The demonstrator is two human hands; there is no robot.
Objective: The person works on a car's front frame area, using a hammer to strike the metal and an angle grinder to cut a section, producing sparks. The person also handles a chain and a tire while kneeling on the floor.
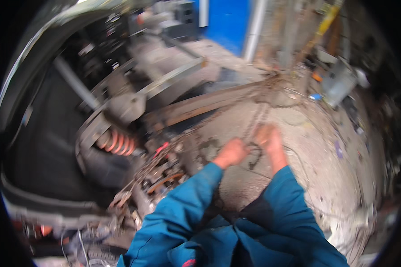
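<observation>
In the middle of the head view, both my forearms reach forward in blue sleeves. My left hand [233, 153] is closed round a chain [255, 119], which runs away from me toward the far end of a rusty beam. Just right of it, my right hand [269, 137] is at the same chain; blur smears its fingers, so its grip is not clear. Below and between the hands hangs a dark curved hook [255, 156], seemingly at the chain's near end. Under them lies the dusty concrete floor [238, 189].
A vehicle body with a red coil spring [116, 143] stands at the left. A rusty steel beam [200, 107] crosses ahead. Heaped chains and metal parts [165, 178] lie left of me. Thin cable trails over the floor, right. A grey metal box [339, 82] stands far right.
</observation>
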